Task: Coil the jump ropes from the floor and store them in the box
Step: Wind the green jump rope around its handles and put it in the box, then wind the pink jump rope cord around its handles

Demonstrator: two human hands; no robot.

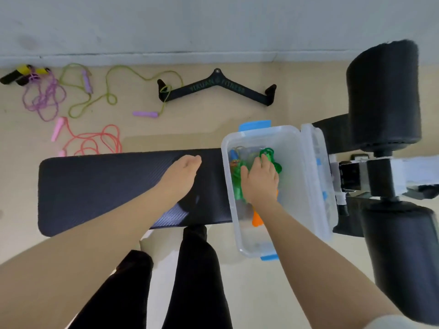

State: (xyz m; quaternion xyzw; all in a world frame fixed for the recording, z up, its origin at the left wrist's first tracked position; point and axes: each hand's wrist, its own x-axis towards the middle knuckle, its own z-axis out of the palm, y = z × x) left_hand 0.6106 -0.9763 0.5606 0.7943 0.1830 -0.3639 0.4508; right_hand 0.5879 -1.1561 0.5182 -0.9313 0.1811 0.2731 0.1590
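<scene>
I see my right hand (260, 179) inside the clear plastic box (306, 186), which stands on the right end of the black bench pad (107, 186). The fingers are spread flat and press down on the green jump rope (270, 154), which lies coiled in the box; nothing is gripped. Under the wrist an orange handle (257, 220) lies on the bottom of the box, and at 11 o'clock from the hand a blue handle (233, 155) shows near the box wall. The box lid (318, 157) stands at its right side.

My left hand (184, 173) rests on the pad just beside the box, at 9 o'clock from it, fingers relaxed and holding nothing.

On the floor, at 10 o'clock from the box, three ropes lie loose: a red rope (95, 141) with pink handles nearest the pad, a yellow-green rope (107, 91) with purple handles, and a purple rope (42, 98) near the wall. A black V-shaped cable bar (216, 87) lies at 12 o'clock from the left hand.
</scene>
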